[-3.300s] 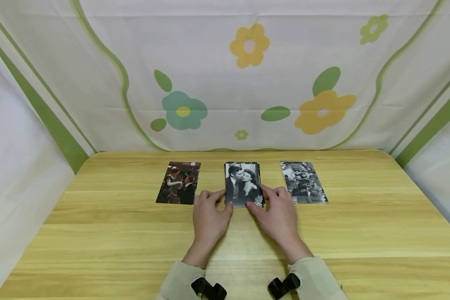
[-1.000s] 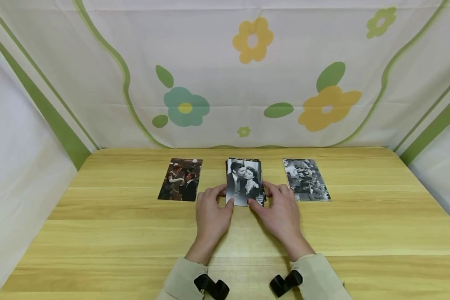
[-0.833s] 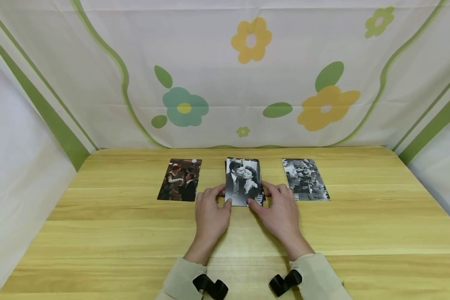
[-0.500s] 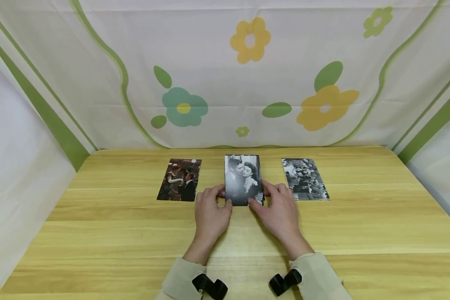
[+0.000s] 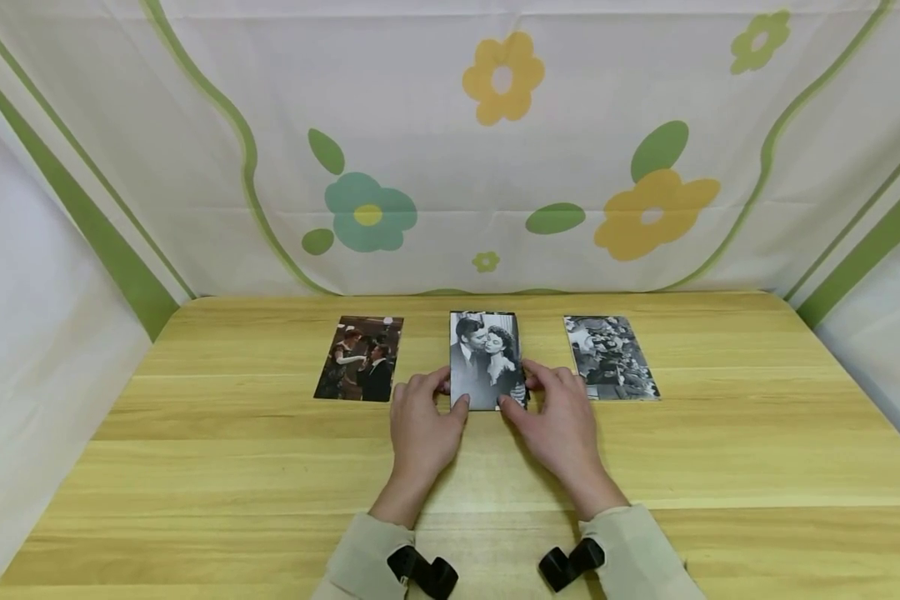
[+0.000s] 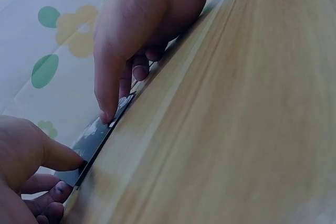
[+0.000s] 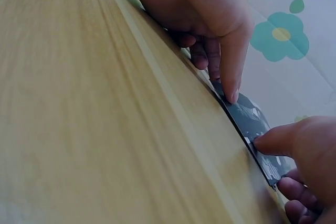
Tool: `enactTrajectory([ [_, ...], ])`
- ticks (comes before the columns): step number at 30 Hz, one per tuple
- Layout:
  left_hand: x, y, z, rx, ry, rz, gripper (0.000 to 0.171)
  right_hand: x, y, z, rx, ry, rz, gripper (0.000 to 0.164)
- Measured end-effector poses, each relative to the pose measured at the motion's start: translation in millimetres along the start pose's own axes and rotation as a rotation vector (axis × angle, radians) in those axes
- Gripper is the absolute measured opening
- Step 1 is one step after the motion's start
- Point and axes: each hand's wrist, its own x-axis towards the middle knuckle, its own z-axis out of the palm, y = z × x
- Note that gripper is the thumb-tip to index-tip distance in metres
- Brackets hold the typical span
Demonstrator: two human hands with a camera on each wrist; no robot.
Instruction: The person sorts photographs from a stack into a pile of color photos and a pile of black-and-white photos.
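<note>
White cloth (image 5: pixel 435 158) hangs behind the table (image 5: pixel 225 467), printed with yellow, orange and teal flowers (image 5: pixel 521 62), green leaves (image 5: pixel 660 150) and wavy green lines (image 5: pixel 249 167). Pale striped wood with rounded far corners makes up the table's top.

Toward the far edge, midway between left and right, is the stack (image 5: pixel 486 354) of photos, its long sides running away from the person. Its top print (image 5: pixel 474 379) is black and white, two people with heads close together; slivers of others peep out at the far and right edges (so the pile is not quite even).

The left hand (image 5: pixel 423 433) pinches the near left corner, thumb on top at the near edge, fingers at the left side. The right hand (image 5: pixel 562 429) does likewise at the near right corner. In both wrist views the thumbs rest on the top print, other fingers bent at the sides; I cannot tell whether the underside touches the table.

Well to the left lies the left photo (image 5: pixel 358 360), brownish, two figures facing each other. On the right lies the right photo (image 5: pixel 615 358), a black-and-white crowd; the right hand covers its near left corner from above.

Beige sleeves (image 5: pixel 363 558) and black mounts (image 5: pixel 422 572) show at both wrists.
</note>
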Motion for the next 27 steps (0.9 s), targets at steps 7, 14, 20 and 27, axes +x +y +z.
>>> enactTrajectory([
  [7, -0.4, 0.7, -1.0, 0.006, 0.002, 0.002, 0.049, -0.6, -0.3, 0.3, 0.003, 0.011, -0.018, 0.07],
  [14, -0.1, 1.3, -0.8, 0.004, 0.004, 0.004, 0.05, -2.0, -0.8, 0.1, 0.039, 0.026, -0.019, 0.07],
  [20, -0.5, 1.4, -1.0, -0.04, 0.024, -0.013, 0.051, -2.2, -2.4, 0.2, 0.116, 0.041, -0.029, 0.069],
  [27, 0.1, 5.0, -3.2, -0.144, 0.041, -0.001, 0.048, -1.2, -5.2, -3.8, 0.214, 0.034, -0.021, 0.069],
])
